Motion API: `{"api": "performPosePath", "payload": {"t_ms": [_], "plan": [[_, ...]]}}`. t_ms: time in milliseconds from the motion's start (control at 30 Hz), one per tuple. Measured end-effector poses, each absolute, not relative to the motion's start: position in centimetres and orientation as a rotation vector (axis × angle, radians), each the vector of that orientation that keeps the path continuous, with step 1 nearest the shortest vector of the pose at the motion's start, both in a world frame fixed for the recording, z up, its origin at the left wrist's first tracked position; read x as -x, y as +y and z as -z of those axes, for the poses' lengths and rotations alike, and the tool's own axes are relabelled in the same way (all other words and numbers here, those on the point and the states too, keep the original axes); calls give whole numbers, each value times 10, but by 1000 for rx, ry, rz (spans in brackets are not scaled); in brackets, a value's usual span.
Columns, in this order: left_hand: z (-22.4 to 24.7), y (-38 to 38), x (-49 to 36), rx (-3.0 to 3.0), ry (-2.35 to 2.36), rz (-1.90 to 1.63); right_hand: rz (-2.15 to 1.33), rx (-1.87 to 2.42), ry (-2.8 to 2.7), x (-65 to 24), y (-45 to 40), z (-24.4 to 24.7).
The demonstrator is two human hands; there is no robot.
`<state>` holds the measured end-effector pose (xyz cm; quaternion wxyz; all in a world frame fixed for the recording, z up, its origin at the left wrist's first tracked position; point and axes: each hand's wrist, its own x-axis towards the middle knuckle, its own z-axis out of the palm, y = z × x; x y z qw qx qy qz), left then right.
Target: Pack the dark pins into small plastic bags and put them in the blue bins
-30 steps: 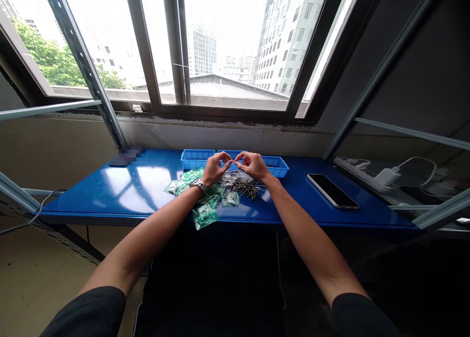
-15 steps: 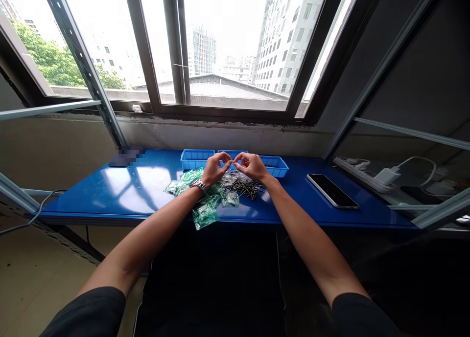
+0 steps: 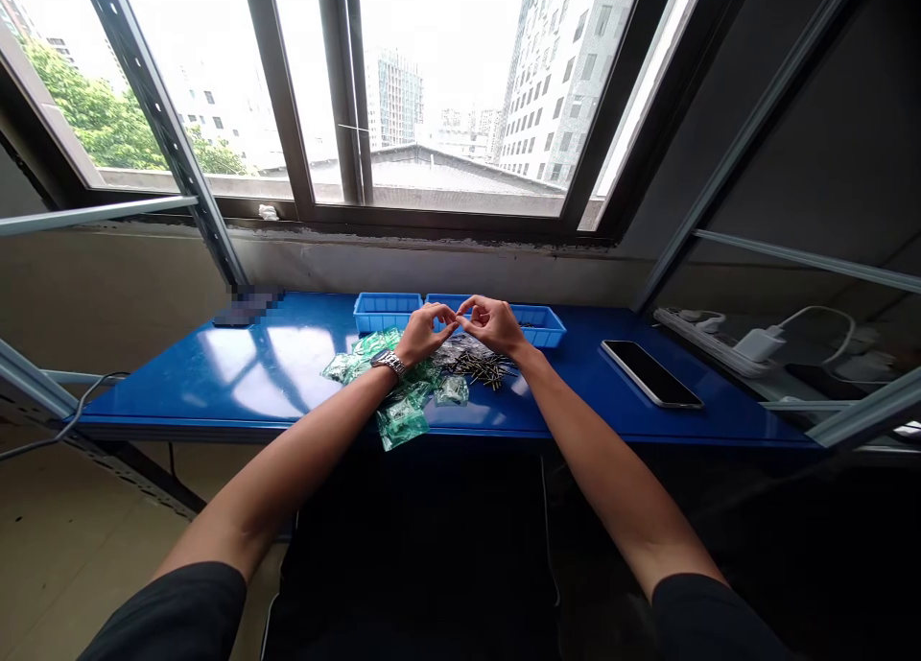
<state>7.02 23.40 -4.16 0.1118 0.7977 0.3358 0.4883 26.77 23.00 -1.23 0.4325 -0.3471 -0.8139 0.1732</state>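
My left hand (image 3: 423, 333) and my right hand (image 3: 496, 325) meet fingertip to fingertip above the middle of the blue table (image 3: 561, 402). Both are closed in a pinch, and whatever lies between the fingers is too small to make out. Green plastic packets (image 3: 403, 421) lie heaped under my left wrist. A loose pile of dark screw-like pins (image 3: 485, 368) spreads below my right hand. Between the two heaps are some clear bags (image 3: 447, 352), partly covered by my hands.
Blue plastic bins stand along the back: a left bin (image 3: 389, 304), a middle one partly hidden by my hands, and a right bin (image 3: 547, 333) with small dark pieces. A phone (image 3: 651, 373) lies at right. Metal shelf posts (image 3: 216, 229) and a window border the table.
My fingertips have shifted slightly, my left hand dipping a little and tilting toward the right one. The packets, pins and bins stay where they were.
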Motion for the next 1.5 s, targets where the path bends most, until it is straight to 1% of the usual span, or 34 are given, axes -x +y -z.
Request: {"api": "performPosePath", "payload": {"t_ms": [300,867,1300,1500], "plan": [[43,236,-70,-2367,993,-1398,-419,871,-2051,-268,232,14],[36,229,-71,-2203,949,-1547,-395,917,-2023,-272,230,10],[37,230,-71,-2190,881,-1569,-478,888,-2091,-270,235,16],[37,230,-71,-2188,901,-1589,-397,903,-2051,-271,232,12]]}}
